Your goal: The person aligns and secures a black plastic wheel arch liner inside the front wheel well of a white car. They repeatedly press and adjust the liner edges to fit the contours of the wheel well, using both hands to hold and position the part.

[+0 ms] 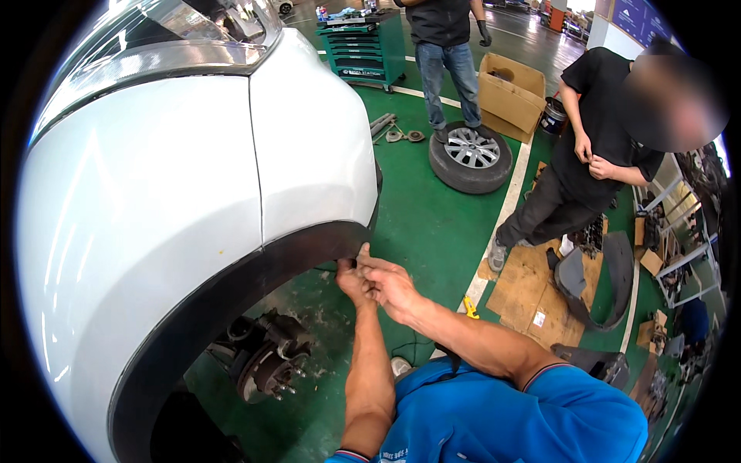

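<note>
Both my hands meet at the end of the black wheel arch trim (309, 244) on the white car body (170, 170). My left hand (354, 283) is closed at the trim's lower edge; what its fingers hold, if anything, cannot be made out. Close against it on the right, my right hand (391, 290) has one finger raised to the trim and the others curled in. Anything between those fingers is hidden. Below the arch, the bare wheel hub (270, 370) with its studs shows, with no wheel on it.
A removed wheel (472, 158) lies on the green floor by a person in jeans (446, 73). Another person in black (594, 147) stands at right near flattened cardboard (532, 297) and a curved dark trim piece (617, 282). A yellow tool (471, 307), green tool cabinet (359, 50) and box (509, 100) stand around.
</note>
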{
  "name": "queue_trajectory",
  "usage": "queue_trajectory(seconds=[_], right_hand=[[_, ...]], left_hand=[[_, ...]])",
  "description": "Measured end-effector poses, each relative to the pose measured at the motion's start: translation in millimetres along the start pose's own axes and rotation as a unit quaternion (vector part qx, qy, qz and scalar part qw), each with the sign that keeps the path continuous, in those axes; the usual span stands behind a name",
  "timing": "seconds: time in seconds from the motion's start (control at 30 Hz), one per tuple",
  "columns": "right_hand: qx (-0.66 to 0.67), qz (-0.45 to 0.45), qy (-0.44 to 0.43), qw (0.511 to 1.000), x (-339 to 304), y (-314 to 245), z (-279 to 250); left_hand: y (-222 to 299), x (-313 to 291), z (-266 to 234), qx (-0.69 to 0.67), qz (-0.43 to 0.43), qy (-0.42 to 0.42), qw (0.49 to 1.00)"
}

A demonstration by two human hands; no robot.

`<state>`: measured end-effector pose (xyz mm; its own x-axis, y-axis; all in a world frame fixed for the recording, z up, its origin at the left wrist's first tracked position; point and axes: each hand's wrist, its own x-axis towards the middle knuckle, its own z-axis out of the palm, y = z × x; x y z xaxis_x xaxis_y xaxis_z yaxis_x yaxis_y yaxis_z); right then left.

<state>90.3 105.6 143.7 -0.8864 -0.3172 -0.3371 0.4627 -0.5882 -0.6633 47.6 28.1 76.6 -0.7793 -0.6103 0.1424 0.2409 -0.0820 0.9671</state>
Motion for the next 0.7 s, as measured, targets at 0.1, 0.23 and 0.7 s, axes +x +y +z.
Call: queue_trajectory(seconds=[0.1,0.23,0.7], right_hand=[[-0.015,0.002,-0.017,1.0,3.5,0.7,-4.9],[-0.053,-0.01,-0.028,0.998,-1.2,3.8,-8.2],[-0.354,-0.012,0.05,0.934,7.9,20.7,-146.1]], left_hand=[[5.1,-1.0,0.6,-0.012,-0.007,-0.017,1.0],[7.3,0.7,-0.6,-0.016,-0.007,-0.005,1.0],[-5.0,6.6,-7.4,0.064,0.082,-0.001,0.995]])
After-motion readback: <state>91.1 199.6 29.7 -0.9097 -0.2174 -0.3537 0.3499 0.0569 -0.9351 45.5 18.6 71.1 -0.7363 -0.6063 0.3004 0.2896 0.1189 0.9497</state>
